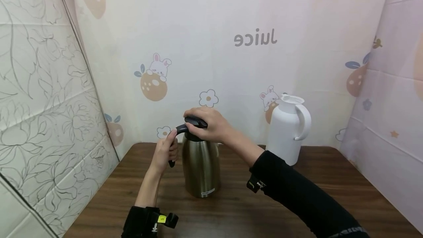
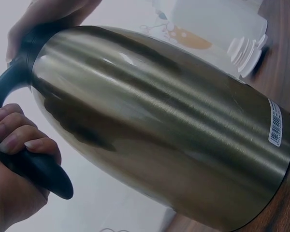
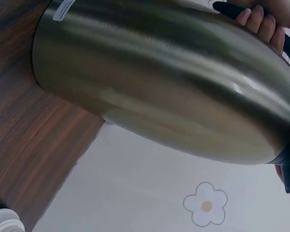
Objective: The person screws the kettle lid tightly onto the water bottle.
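Observation:
A brushed gold-brown metal vacuum jug stands upright on the wooden table. My left hand grips its black handle, fingers wrapped round it, as the left wrist view shows closely. On top, my right hand holds the black lid, with the thumb on the near side and the fingers over the far side. The palm hides part of the lid. A small barcode label sits low on the jug's body.
A white jug with a loop handle stands at the back right of the table. A ribbed white stopper-like piece lies near it, hidden by my arm in the head view. Patterned cloth hangs behind the table and along the sides.

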Tool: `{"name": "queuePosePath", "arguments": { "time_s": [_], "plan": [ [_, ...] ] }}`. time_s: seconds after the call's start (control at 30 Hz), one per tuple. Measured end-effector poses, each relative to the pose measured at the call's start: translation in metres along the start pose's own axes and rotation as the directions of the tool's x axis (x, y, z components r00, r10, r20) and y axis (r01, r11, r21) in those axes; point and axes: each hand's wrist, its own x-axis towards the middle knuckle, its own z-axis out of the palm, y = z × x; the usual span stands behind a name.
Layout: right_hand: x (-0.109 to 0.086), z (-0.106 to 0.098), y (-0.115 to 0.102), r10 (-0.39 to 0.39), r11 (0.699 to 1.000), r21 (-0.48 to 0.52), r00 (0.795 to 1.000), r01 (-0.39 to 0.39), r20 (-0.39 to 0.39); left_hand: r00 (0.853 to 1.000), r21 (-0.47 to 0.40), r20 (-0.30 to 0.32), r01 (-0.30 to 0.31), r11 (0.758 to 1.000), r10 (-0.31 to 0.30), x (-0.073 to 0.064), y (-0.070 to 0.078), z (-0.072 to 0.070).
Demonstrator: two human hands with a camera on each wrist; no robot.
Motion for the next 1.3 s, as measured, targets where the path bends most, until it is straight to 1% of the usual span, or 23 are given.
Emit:
{"name": "queuePosePath", "arguments": {
  "time_s": [0.13,0.27,0.37,0.53,0.6,0.67,0.77,0.83,0.9,0.97,1.03,1.1,1.17,1.23,1.3],
  "plan": [
    [0.000,0.000,-0.006,0.021,0.999,-0.042,1.000,-0.022,-0.009,1.000,0.014,-0.018,0.005,1.000,-0.004,-0.001,0.001,0.002],
    [0.000,0.003,-0.015,0.082,0.993,-0.083,0.996,-0.085,-0.035,1.000,0.031,-0.018,-0.001,1.000,0.002,-0.001,0.001,0.002],
    [0.001,0.008,-0.023,0.148,0.980,-0.125,0.986,-0.158,-0.081,1.000,0.040,-0.017,-0.004,0.999,0.005,-0.002,0.001,0.002],
    [0.002,0.017,-0.035,0.238,0.942,-0.202,0.958,-0.268,-0.158,1.000,0.040,-0.008,-0.006,0.999,0.007,-0.002,0.002,0.002],
    [0.002,0.020,-0.038,0.257,0.931,-0.221,0.951,-0.292,-0.175,1.000,0.036,-0.006,-0.007,0.999,0.007,-0.002,0.001,0.002],
    [0.003,0.021,-0.040,0.266,0.926,-0.225,0.946,-0.304,-0.185,1.000,0.029,-0.003,-0.007,1.000,0.007,-0.002,0.001,0.001],
    [0.004,0.020,-0.039,0.268,0.926,-0.224,0.946,-0.305,-0.180,1.000,0.021,0.007,-0.006,1.000,0.006,-0.002,0.001,0.001],
    [0.004,0.018,-0.036,0.260,0.929,-0.229,0.953,-0.292,-0.158,1.000,0.019,0.014,-0.009,1.000,0.008,-0.002,0.001,0.000],
    [0.004,0.015,-0.032,0.251,0.936,-0.226,0.961,-0.271,-0.112,1.000,0.013,0.018,-0.009,1.000,0.009,-0.001,0.001,-0.001],
    [0.004,0.010,-0.028,0.241,0.945,-0.219,0.970,-0.244,-0.043,1.000,0.011,0.025,-0.015,1.000,0.014,-0.001,0.001,-0.001],
    [0.005,0.004,-0.024,0.228,0.956,-0.201,0.973,-0.216,0.042,0.999,0.007,0.028,-0.017,1.000,0.017,-0.002,0.001,-0.001],
    [0.008,-0.004,-0.022,0.220,0.965,-0.176,0.966,-0.195,0.136,0.999,0.006,0.031,-0.019,1.000,0.019,-0.002,0.000,-0.001],
    [0.011,-0.011,-0.020,0.216,0.970,-0.154,0.952,-0.186,0.216,0.999,0.007,0.027,-0.019,1.000,0.019,-0.002,0.000,-0.001],
    [0.014,-0.018,-0.018,0.220,0.973,-0.131,0.936,-0.190,0.275,1.000,0.003,0.022,-0.020,1.000,0.019,-0.001,0.000,0.000],
    [0.017,-0.022,-0.015,0.227,0.973,-0.110,0.922,-0.203,0.312,1.000,-0.003,0.018,-0.019,1.000,0.019,0.000,0.000,0.000]
  ]
}}
